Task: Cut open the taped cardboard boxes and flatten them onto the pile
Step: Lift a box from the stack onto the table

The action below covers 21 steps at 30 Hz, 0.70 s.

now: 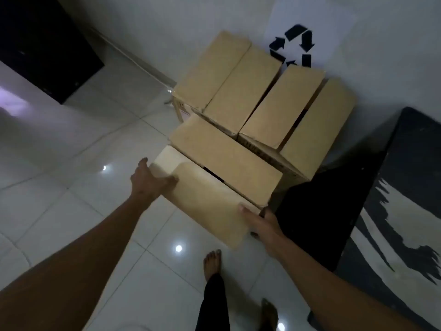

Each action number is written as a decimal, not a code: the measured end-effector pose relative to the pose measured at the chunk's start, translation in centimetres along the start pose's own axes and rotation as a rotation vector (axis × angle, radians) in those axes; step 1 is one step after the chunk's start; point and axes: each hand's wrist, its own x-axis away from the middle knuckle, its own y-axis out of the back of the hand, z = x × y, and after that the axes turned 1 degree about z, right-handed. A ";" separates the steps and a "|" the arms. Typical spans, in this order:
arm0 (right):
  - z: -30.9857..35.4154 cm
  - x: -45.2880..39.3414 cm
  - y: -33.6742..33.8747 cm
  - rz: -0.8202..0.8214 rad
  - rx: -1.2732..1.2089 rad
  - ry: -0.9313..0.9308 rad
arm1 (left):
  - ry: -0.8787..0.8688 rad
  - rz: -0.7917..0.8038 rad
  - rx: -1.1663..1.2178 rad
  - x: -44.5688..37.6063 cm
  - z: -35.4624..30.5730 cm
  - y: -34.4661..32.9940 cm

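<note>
Holding a cardboard box [214,187] by both ends above the white tiled floor [71,163].
Bare feet nearest; left hand [149,181] grips the box's left flap, thumb on top; right hand [261,223] curls round its near right corner. Beyond, the pile [262,99] of cardboard sits against the wall under a recycling sign [294,45].
</note>
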 end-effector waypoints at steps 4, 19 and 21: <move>-0.3 -0.5 -1.0 0.028 -0.103 0.016 | -0.001 0.056 0.030 -1.6 0.4 0.0; 1.4 10.3 2.9 0.038 -0.092 0.210 | -0.145 -0.125 0.155 10.5 -4.6 5.6; 1.0 12.9 4.3 0.055 -0.101 0.248 | -0.223 -0.154 0.156 13.6 -5.5 6.6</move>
